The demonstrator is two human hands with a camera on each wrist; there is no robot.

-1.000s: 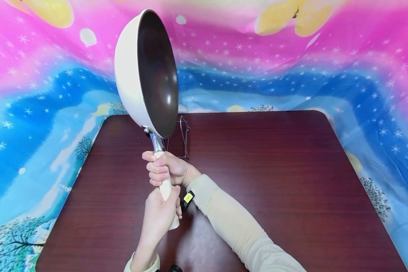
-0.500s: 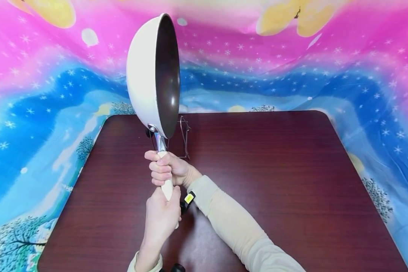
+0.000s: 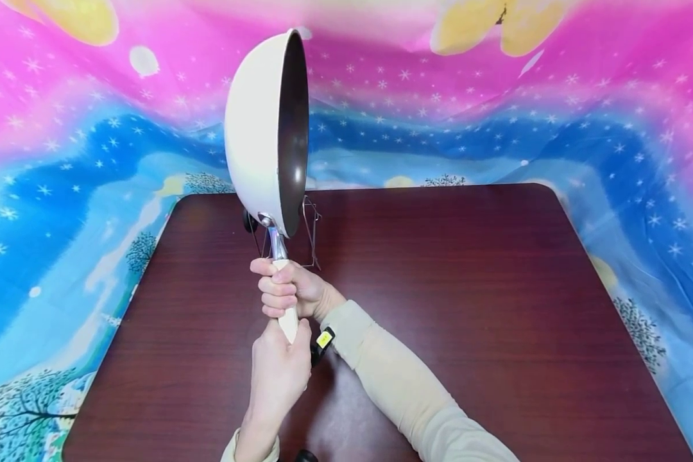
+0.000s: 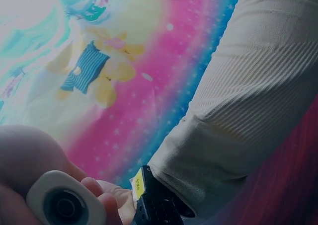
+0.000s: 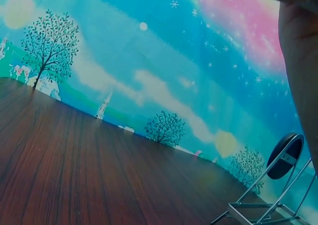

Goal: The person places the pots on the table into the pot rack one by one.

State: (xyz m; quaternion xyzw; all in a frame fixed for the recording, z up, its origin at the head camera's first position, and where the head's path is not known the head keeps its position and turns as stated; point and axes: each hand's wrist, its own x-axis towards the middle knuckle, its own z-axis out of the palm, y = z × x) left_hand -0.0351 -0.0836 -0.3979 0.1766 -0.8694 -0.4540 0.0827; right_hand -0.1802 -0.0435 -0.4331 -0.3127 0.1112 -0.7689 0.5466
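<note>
Above the table (image 3: pixel 439 269), both hands' closed grip holds the upright pan (image 3: pixel 265 128) by its handle (image 3: pixel 289 321).

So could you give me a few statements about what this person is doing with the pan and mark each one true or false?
1. Both hands grip the pan's handle. True: the right hand grips higher up, the left hand at the end of the handle.
2. The pan lies flat on the table. False: it is held up on edge above the table, its dark inside facing right in the head view.
3. The pan is white outside and dark inside. True.
4. A wire rack stands on the table behind the pan. True.
5. The pan holds food. False: the visible part of its inside shows none.
6. The table is covered by a white cloth. False: its dark reddish wood is bare.
</note>
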